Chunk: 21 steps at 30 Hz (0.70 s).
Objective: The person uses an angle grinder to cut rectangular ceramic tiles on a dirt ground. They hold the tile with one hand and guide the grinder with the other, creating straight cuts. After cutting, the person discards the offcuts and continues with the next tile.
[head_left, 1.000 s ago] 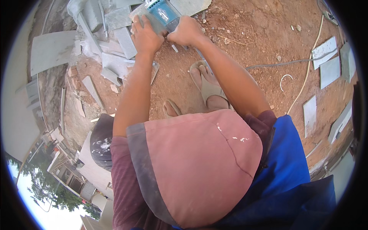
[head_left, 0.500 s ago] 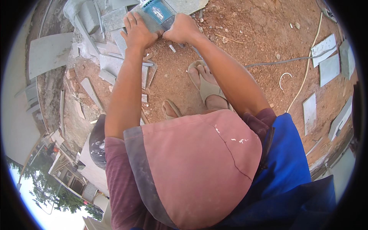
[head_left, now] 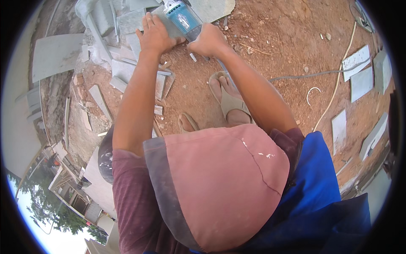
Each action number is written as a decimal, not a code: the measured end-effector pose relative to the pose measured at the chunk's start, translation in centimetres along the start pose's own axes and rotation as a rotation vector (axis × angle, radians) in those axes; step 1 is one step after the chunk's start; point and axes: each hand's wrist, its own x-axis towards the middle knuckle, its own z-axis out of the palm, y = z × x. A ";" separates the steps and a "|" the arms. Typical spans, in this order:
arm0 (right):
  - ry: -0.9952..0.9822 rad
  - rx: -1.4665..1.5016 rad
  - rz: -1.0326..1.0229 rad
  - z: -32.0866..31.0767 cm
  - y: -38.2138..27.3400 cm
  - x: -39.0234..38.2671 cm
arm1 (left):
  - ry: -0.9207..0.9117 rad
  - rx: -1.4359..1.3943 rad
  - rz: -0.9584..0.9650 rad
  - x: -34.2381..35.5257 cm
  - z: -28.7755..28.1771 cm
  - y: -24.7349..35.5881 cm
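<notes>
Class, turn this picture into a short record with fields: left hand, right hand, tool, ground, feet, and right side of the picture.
Left hand: fingers spread over a grey slab, beside the teal power tool
Right hand: closed around the tool's near end
Tool: far end at the picture's upper edge
Ground: reddish earth with small stones
Feet: tan sandals
Right side: grey cable, pale cord, flat pale slabs

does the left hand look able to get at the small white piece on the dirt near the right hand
Probably yes: the left hand is open, spread over grey slabs, and only dirt shows between it and the white piece, so the way looks free.
</notes>
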 end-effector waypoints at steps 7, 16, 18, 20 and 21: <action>-0.011 0.042 -0.026 -0.2 0.6 -0.9 | 0.020 -0.038 0.020 0.7 -0.4 -0.5; 0.015 0.041 -0.046 0.5 2.0 -0.9 | -0.012 -0.059 0.032 0.9 -1.0 -0.5; 0.000 0.054 -0.038 0.3 1.7 -1.2 | -0.016 -0.059 0.020 0.9 -1.1 -0.5; 0.001 0.024 -0.022 0.2 1.6 -1.4 | -0.018 -0.059 0.017 0.9 -1.1 -0.5; 0.002 0.009 -0.014 0.2 1.6 -1.4 | -0.019 -0.058 0.019 0.9 -1.1 -0.5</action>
